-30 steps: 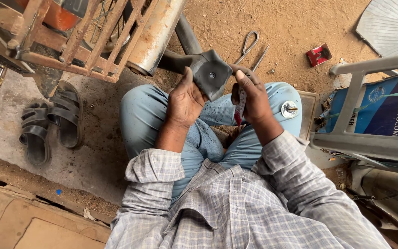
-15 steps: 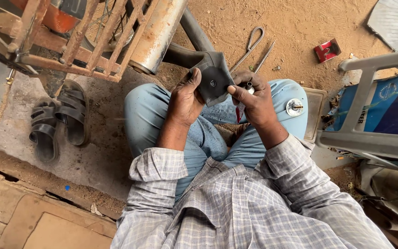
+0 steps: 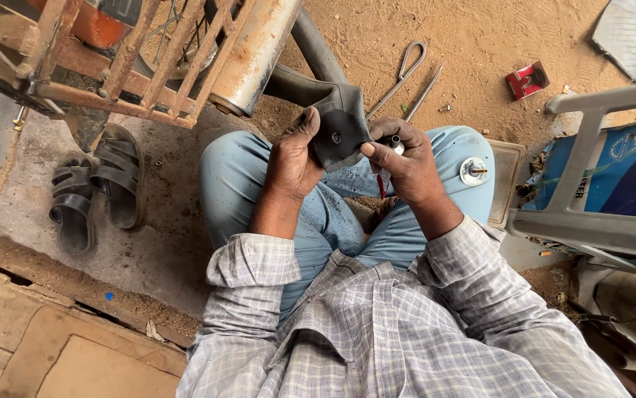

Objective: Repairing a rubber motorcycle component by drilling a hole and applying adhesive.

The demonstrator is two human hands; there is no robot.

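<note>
A person in a checked shirt [image 3: 377, 332] and pale blue trousers sits low over sandy ground. The left hand [image 3: 293, 158] is closed on the edge of a black rubber inner tube [image 3: 340, 125], held above the knees; the right hand [image 3: 405, 163] grips a small metal tool [image 3: 394, 144] with a red part below, its thumb pressed to the tube. A round metal fitting [image 3: 473, 170] rests on the right knee. To the left, a pair of dark sandals [image 3: 96, 193] sits on a concrete slab [image 3: 148, 250]. Farther off lie a bent wire tool [image 3: 404, 74], a small red box [image 3: 527, 79], a rusty frame [image 3: 133, 66] and a grey plastic chair [image 3: 598, 221].
</note>
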